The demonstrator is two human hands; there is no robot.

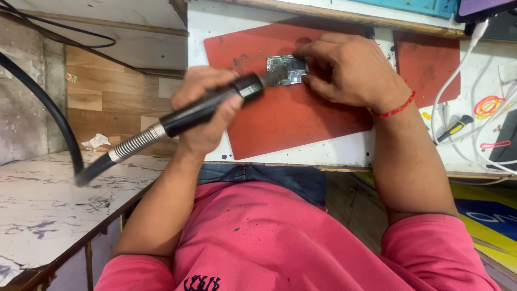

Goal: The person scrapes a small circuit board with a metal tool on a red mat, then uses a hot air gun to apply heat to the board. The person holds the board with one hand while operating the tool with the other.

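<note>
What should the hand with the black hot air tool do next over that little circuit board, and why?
Probably hold the nozzle just above the circuit board and circle slowly. The left hand already aims the hot air tool at the board's edge, the right hand pins the board on the red mat.

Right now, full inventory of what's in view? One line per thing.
circuit board: 1, green-grey, on the large red mat, pinned by the right hand
hot-air handle: 1, black with a metal spring collar, in the left hand, nozzle at the board
hose: 1, black, runs from the handle off to the left
large red mat: 1, red, on the white bench
small red mat: 1, red, to the right of the large one
white cables: several, white, right end of the bench
screwdriver: 1, black and yellow, by the cables
rubber bands: a few, yellow and pink, far right
left hand: wrapped round the handle
right hand: fingers on the board, red thread at the wrist
</note>
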